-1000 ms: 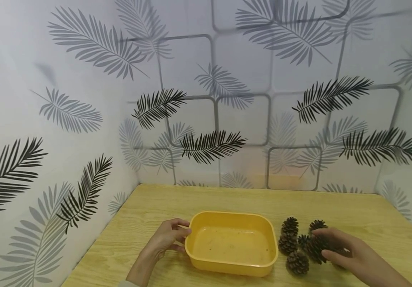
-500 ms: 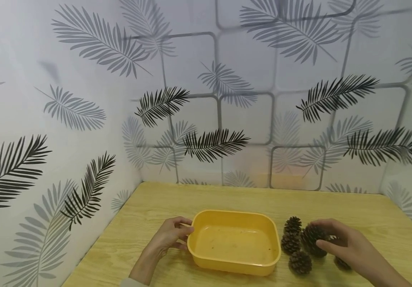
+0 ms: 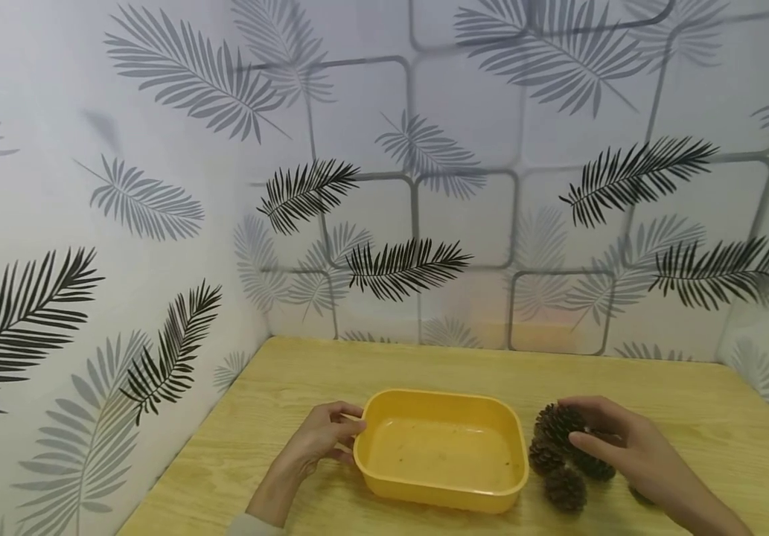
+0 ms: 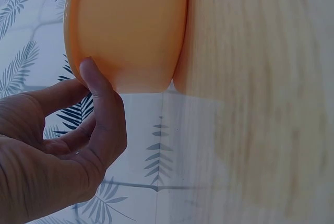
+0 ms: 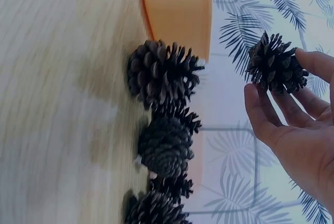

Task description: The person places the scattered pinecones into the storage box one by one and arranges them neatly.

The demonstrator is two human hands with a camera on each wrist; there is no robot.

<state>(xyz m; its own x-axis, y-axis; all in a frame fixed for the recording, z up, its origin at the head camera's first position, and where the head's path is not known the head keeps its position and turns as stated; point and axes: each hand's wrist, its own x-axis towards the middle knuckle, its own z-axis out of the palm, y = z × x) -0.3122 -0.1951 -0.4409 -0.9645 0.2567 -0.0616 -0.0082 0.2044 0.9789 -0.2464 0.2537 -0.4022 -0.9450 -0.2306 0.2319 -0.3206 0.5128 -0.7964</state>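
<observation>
The right hand (image 3: 625, 447) has lifted one pine cone (image 3: 558, 424) off the surface (image 3: 424, 365), fingers pinching it just right of the yellow tub (image 3: 443, 502) at lower centre; the left hand (image 3: 320, 439) still grips the tub's left rim. Other cones (image 3: 565, 487) remain beside it.

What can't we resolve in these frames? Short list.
- Pine cone count: head view, right hand covers part of the cluster; right wrist view cuts the cluster off at the bottom edge.
- Left hand contact with the yellow tub: left wrist view shows only the thumb on it.
- Specks in the tub: too small.
</observation>
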